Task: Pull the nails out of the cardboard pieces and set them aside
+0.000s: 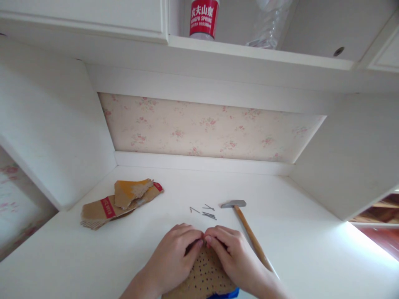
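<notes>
My left hand [177, 255] and my right hand [235, 255] meet at the far edge of a piece of cardboard [207, 272] dotted with rows of small dark holes or marks. Both hands are closed, thumbs and forefingers pinched together tip to tip. Whatever is between the fingertips is too small and too covered to make out. Just beyond my hands lie several loose nails [208, 215], with one bent nail [195, 210] apart from them. To the right, a hammer [246, 224] with a wooden handle lies on the white desk, its handle running behind my right forearm.
Torn cardboard pieces [124, 203] lie at the left on the desk [299, 241]. Something blue [229, 294] shows under the holed cardboard's near edge. Overhead, a shelf [262, 54] holds a red-labelled bottle [204, 18] and a clear plastic bottle [271, 25]. Side panels flank the desk.
</notes>
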The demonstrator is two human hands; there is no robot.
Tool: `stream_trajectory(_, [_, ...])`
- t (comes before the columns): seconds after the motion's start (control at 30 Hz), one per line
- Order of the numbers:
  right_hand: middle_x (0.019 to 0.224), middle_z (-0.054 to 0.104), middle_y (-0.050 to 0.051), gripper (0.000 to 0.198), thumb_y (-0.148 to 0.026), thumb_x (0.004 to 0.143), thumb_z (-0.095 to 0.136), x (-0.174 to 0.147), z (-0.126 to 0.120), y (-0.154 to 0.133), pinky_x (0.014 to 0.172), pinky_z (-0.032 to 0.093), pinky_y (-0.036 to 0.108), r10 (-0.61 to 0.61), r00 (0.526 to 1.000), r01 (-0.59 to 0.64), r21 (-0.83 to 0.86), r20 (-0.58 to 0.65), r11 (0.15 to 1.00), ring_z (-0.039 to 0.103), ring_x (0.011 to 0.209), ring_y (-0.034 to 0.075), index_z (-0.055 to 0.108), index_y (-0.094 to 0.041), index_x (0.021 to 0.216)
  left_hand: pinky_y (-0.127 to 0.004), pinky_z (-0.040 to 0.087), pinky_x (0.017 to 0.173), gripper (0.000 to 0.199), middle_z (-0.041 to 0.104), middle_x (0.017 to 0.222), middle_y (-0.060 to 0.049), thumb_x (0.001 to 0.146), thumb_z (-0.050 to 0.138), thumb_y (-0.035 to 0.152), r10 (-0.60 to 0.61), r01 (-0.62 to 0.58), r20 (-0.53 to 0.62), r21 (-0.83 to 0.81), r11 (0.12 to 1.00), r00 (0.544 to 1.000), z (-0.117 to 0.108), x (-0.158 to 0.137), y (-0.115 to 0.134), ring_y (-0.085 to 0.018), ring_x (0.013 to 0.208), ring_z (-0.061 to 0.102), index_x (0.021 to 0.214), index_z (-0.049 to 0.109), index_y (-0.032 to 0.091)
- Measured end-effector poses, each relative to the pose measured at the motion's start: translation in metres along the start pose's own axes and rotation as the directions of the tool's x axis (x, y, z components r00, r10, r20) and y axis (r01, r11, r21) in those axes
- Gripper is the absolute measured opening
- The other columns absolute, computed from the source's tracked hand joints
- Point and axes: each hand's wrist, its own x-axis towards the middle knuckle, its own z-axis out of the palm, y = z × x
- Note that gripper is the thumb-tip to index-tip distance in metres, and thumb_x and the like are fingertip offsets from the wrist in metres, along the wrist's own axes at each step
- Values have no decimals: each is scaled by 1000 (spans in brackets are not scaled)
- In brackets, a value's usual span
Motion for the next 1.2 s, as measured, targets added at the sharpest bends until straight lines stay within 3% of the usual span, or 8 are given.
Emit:
stream_trajectory(0.3, [81,68,1,28,-26,99,46,-3,-1,-3,72,46,23,-66,997,66,-4,32,998,63,78,13,70,-22,86,-32,41,91,12,69,93,2,91,63,13,119,-125,50,148,981,992,-4,1,-2,-18,94,57,88,69,23])
stream_trajectory(0.43, [80,68,2,28,-25,98,49,-1,-3,-4,72,47,24,-96,994,97,-7,44,995,64,77,14,74,-21,88,-32,41,86,15,69,84,3,89,66,15,63,-67,30,172,983,998,-8,6,6,-17,86,59,77,70,22])
stream_trajectory(0.6, [79,69,3,27,-24,96,53,1,-7,-4,72,48,24,-77,997,77,10,30,997,64,77,14,76,-20,83,-27,44,83,19,72,83,3,88,64,9,-24,22,38,48,999,999,-3,10,14,-15,83,64,79,73,22])
stream_trajectory(0.73, [86,71,2,25,-27,96,52,-4,-10,-7,75,49,23,-58,998,57,34,39,998,65,82,14,77,-26,99,-27,47,78,23,72,83,1,90,60,9,-19,18,15,67,998,1000,3,7,11,-17,84,64,79,74,23])
stream_trajectory(0.87, [97,71,4,32,-39,97,49,-19,-17,10,81,50,25,108,986,-105,31,-130,994,66,91,16,70,-26,117,-28,49,79,20,72,84,0,91,59,12,68,-66,-29,74,995,997,10,3,5,-18,84,64,83,74,23])
stream_trajectory(1.0, [108,66,8,47,-54,95,40,-51,-26,67,74,53,32,370,860,-409,-41,-351,912,66,83,20,64,-23,121,-27,51,77,23,72,84,0,92,55,11,118,-113,-97,56,992,988,15,1,1,-17,80,65,83,73,22])
stream_trajectory(1.1, [128,59,16,56,-52,91,45,-78,-26,113,94,50,47,446,809,-567,-304,-384,766,62,109,32,53,-18,136,-28,52,79,23,73,84,0,93,54,11,139,-133,-96,66,989,986,17,1,0,-17,79,65,85,73,22])
stream_trajectory(1.2, [124,62,18,60,-46,93,40,-93,-24,134,95,49,50,482,830,-557,-411,-280,721,63,110,34,45,-12,142,-29,53,79,22,73,85,-1,92,55,10,116,-110,-89,69,992,989,18,0,-1,-18,81,66,86,73,22])
